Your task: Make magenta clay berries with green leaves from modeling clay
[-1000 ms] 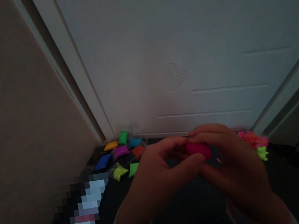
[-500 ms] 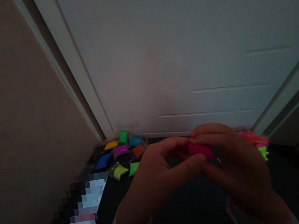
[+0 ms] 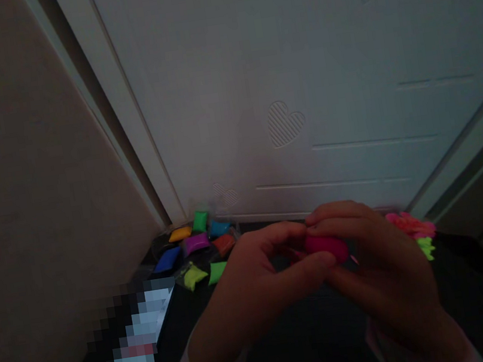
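Note:
A rounded lump of bright pink modelling clay [image 3: 326, 248] is held between both hands, above the dark surface. My left hand [image 3: 267, 274] pinches it from the left, with the thumb along its lower front and the fingers behind. My right hand [image 3: 383, 262] closes round it from the right, its fingers over the top and its thumb underneath. The fingertips of both hands meet at the clay, and part of the lump is hidden by them.
Several small packets of coloured clay, such as a purple one [image 3: 196, 244] and a blue one [image 3: 168, 259], lie at the left by the white door [image 3: 296, 64]. A phone with a blurred screen [image 3: 142, 335] lies nearer. Pink-orange [image 3: 411, 223] and yellow-green pieces [image 3: 426, 248] lie at right.
The pink clay has shifted very slightly to the right between the fingers, and a little more of it shows. Both hands keep nearly the same grip and place.

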{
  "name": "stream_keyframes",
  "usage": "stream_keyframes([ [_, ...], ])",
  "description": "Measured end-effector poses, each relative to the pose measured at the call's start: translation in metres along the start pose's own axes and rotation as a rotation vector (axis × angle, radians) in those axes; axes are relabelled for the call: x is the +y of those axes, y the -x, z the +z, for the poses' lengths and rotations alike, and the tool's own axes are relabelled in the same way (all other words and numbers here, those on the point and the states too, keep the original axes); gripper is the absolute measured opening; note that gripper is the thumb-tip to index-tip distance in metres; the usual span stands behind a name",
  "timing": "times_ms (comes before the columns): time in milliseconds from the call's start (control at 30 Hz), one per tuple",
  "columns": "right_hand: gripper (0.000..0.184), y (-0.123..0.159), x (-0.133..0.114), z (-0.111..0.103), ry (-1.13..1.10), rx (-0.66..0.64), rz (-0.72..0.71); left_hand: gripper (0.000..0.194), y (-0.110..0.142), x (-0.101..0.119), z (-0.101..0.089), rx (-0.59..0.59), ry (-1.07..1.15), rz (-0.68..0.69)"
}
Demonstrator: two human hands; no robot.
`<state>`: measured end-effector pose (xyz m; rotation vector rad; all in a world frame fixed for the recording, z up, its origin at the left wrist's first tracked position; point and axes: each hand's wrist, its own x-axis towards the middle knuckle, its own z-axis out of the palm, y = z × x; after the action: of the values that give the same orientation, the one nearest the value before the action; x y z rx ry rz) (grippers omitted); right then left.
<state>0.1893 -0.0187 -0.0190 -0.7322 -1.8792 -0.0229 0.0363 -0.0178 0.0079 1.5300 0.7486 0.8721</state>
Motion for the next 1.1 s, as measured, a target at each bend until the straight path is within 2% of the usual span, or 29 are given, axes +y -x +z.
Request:
stream_keyframes([
  [100, 0.023, -0.001, 0.001, 0.000, 0.011, -0.010, -0.006, 0.019, 0.000, 0.000, -0.001, 0.001, 0.008, -0.014],
  [300, 0.038, 0.001, 0.003, -0.004, 0.004, 0.012, 0.026, 0.019, 0.000, 0.000, -0.004, 0.048, 0.061, -0.027],
  [567, 0.028, 0.002, 0.003, -0.005, -0.063, 0.031, 0.018, 0.017, 0.000, 0.000, -0.005, 0.060, 0.107, -0.044],
  [867, 0.030, 0.001, 0.002, -0.009, -0.050, 0.030, 0.037, 0.017, 0.000, 0.000, -0.005, 0.085, 0.171, -0.040],
  [1000, 0.030, 0.003, 0.004, -0.011, -0.069, 0.062, 0.095, 0.039, 0.001, -0.002, -0.010, 0.164, 0.147, 0.070],
  [1100, 0.032, 0.005, 0.004, -0.011, -0.112, 0.092, 0.156, 0.029, 0.001, -0.003, -0.012, 0.278, -0.013, 0.198],
])
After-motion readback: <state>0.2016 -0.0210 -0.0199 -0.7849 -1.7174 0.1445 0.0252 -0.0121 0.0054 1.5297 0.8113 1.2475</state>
